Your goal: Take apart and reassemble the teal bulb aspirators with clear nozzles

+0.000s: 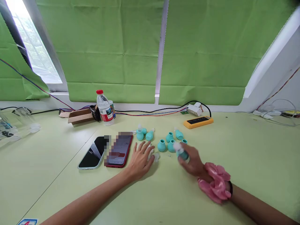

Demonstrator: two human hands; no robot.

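Observation:
My right hand (193, 161) is closed around a small teal bulb-shaped bottle (181, 154) with a whitish translucent top, slightly blurred. My left hand (140, 161) lies palm down with its fingers spread, beside and partly over translucent pieces (156, 157) on the table. Between the hands stand several teal bulbs with open necks, among them one teal bulb (161, 145) nearest my left hand. Beyond my left fingertips sit more teal bulbs (140, 134), some with translucent tops. Another teal bulb (179, 134) lies tilted behind the open ones.
Left of my left hand lie a red-cased phone (119, 150) and a pale-cased phone (92, 153). Further back are a red-capped water bottle (104, 107), a cardboard tray (81, 116) and a yellow power strip (198, 122). Cables run along the table's back edge.

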